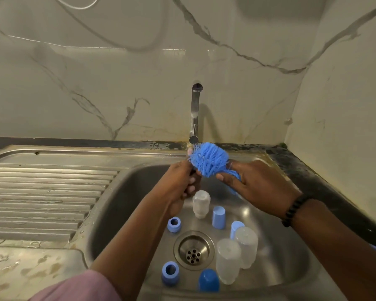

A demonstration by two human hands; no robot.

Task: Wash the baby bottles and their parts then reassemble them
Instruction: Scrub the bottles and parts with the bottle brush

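light: dim, greenish | glare: streak on wall (74,45) | edges: wide-angle bowing | blur: slight softness overall

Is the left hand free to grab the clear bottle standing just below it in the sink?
Probably not yet: the left hand is curled around something small under the blue brush. The clear bottle itself stands unobstructed, close beneath.

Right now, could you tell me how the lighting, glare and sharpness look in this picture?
Head view: dim, yellowish light; a bright streak of glare runs along the marble wall, and soft highlights sit on the sink floor; straight edges bow from the wide lens; the brush bristles are slightly smeared; the bottles near the drain read reasonably sharp.
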